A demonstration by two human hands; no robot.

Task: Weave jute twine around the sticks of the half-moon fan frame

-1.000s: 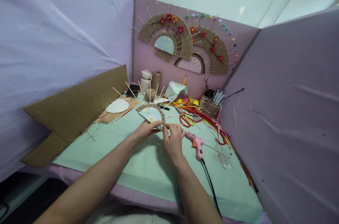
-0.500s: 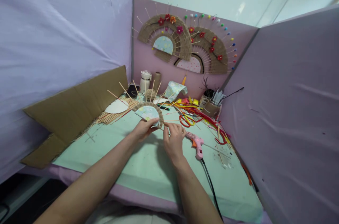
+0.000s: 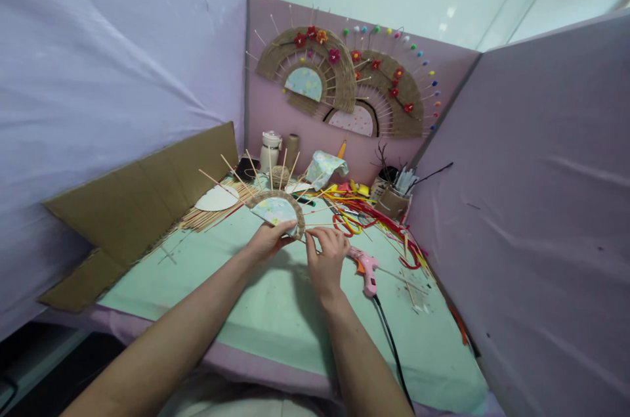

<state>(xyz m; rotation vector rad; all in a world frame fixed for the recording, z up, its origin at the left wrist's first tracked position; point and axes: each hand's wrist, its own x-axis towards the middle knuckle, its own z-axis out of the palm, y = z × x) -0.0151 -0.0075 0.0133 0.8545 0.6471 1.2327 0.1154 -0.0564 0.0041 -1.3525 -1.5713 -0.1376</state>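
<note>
A small half-round fan (image 3: 274,209), faced with pale blue floral cloth and rimmed in brown twine, has thin wooden sticks (image 3: 270,169) spreading out from its curved edge. My left hand (image 3: 270,241) grips its lower right corner, thumb on the cloth and fingers underneath. Beside that corner, my right hand (image 3: 327,256) pinches with thumb and forefinger near the end of the twine rim and the lowest stick. What exactly lies between those fingertips is too small to make out. A pink glue gun (image 3: 367,269) lies just right of my right hand.
Scissors (image 3: 347,225) and coloured pipe cleaners (image 3: 388,215) lie at right. Loose sticks (image 3: 211,217) and a cardboard sheet (image 3: 147,207) are at left. A white bottle (image 3: 270,149) and twine ball (image 3: 280,176) stand behind. Decorated fans (image 3: 305,52) hang on the back panel.
My right hand has shifted slightly to the right, its fingers still pinched by the rim's end. The fan and my left hand have barely moved.
</note>
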